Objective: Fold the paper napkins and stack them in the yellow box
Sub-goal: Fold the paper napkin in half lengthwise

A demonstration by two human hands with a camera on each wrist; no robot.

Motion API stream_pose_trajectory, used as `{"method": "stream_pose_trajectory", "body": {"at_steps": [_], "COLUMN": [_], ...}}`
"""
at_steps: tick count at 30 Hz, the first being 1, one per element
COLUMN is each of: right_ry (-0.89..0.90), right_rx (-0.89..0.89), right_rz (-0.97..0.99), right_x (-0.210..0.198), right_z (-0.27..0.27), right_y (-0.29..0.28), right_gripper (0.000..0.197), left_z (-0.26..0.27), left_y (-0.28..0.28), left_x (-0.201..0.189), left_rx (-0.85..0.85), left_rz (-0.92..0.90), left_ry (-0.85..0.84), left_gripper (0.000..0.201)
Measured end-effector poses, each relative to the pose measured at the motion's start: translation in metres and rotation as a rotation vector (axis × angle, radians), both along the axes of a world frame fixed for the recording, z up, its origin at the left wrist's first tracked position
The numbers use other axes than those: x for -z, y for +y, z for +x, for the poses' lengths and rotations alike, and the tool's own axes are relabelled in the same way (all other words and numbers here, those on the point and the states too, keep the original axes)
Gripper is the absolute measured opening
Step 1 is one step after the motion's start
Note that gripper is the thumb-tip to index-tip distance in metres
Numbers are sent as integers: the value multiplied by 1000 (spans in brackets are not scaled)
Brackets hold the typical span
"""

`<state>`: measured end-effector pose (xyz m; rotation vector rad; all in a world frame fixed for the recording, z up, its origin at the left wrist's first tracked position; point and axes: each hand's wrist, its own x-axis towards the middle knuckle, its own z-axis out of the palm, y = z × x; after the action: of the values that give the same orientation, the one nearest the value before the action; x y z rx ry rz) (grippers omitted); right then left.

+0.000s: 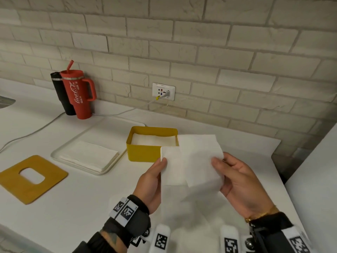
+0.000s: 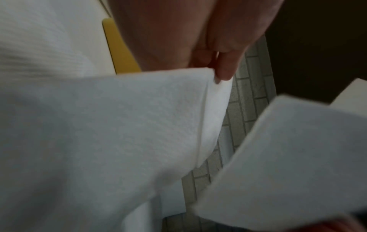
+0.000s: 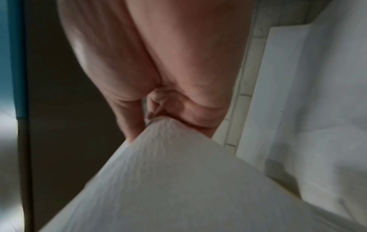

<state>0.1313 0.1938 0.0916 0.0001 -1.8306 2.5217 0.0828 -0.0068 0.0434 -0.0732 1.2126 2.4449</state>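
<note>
Both hands hold one white paper napkin in the air, just in front of the yellow box. My left hand pinches its left edge; in the left wrist view the fingertips grip a folded corner of the napkin. My right hand pinches the right edge, whose flap bends over the middle. Up close, the right wrist view shows my fingers closed on the napkin. Folded white napkins lie inside the box.
A white tray left of the box carries a stack of unfolded napkins. A yellow lid with a slot lies at the far left. A red tumbler, a black bottle and a white cable stand behind, near the brick wall.
</note>
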Motion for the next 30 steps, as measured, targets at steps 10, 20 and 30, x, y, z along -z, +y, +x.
{"method": "stream_pose_trajectory", "body": {"at_steps": [10,20,30], "right_ry": [-211,-234,-243], "right_rx": [224,228,225], "right_rz": [230,172,156], "right_x": [49,52,58], "right_z": [-20,-24,-33], "right_y": [-54,-78,-82], "right_gripper": [19,18,19], "left_z": [-15,-15,-22], "left_y": [-22,-38,-44], "left_x": [15,23,27], "left_rx": [189,232,213], "left_rz": [87,148,148], "left_ry": [-58,-45,-6], "left_gripper": [51,51,55]}}
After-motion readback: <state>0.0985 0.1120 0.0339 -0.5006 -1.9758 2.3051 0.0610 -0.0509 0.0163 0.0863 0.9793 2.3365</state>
